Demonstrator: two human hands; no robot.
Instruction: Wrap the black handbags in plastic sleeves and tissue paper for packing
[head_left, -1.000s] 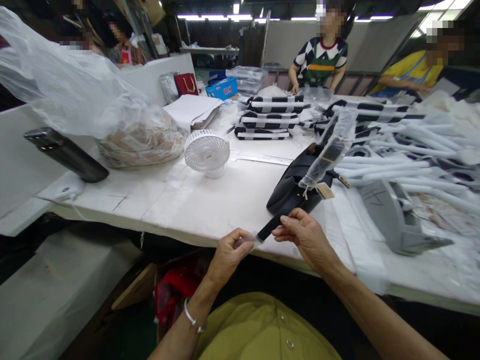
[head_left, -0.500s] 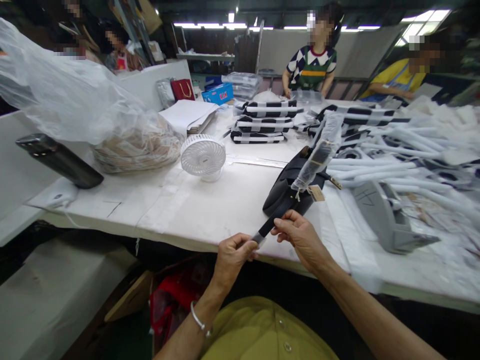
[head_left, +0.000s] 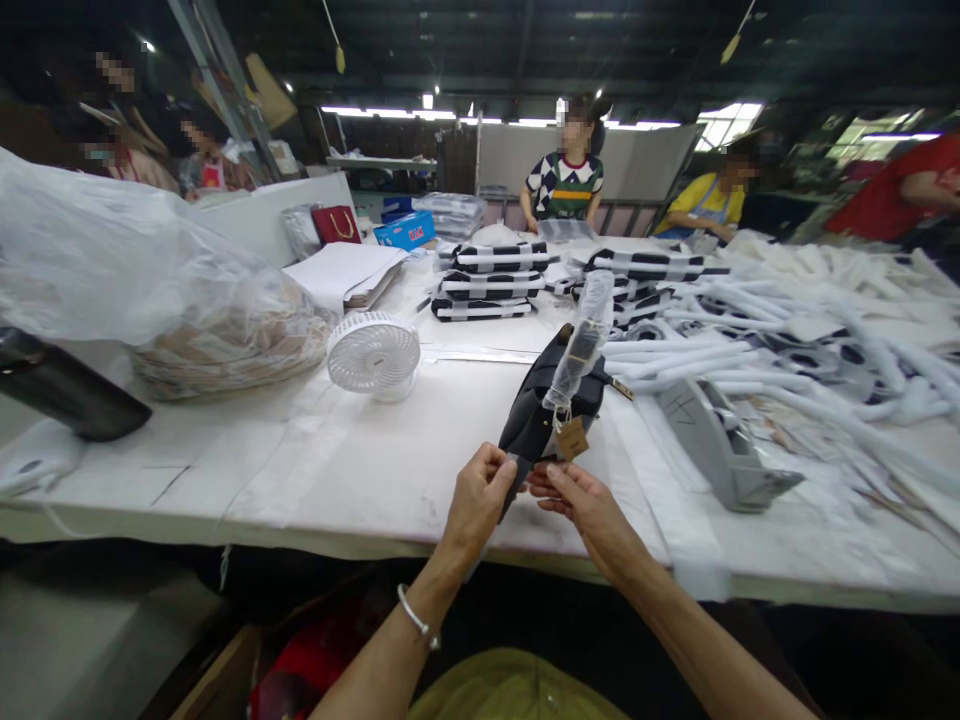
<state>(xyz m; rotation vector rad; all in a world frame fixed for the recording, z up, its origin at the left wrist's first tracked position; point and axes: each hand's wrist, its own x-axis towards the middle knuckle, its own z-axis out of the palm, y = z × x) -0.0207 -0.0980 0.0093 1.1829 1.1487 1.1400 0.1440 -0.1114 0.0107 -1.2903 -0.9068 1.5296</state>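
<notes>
A black handbag [head_left: 529, 400] stands on the table in front of me, a strap end hanging toward me over the table edge. One part of it, sticking up, is wrapped in clear plastic [head_left: 581, 345]. A brown paper tag [head_left: 571, 438] dangles from it on a string. My left hand [head_left: 476, 500] is closed on the strap, thumb on top, near a bit of clear film. Beside the strap's right edge, below the tag, my right hand [head_left: 589, 505] has its fingers stretched out and slightly apart; whether the fingertips touch the strap is unclear.
A white fan [head_left: 373, 355] stands left of the bag. Farther left are a dark flask [head_left: 71, 385] and a big plastic bag [head_left: 225, 320]. A grey tape dispenser [head_left: 720, 445] and white wrapped tubes [head_left: 682, 355] lie right. Behind are stacked wrapped pieces [head_left: 491, 285] and co-workers.
My left hand has moved up the strap toward the bag. The right fingers have loosened from their pinch on the strap. The tag has swung, and the view has tilted upward.
</notes>
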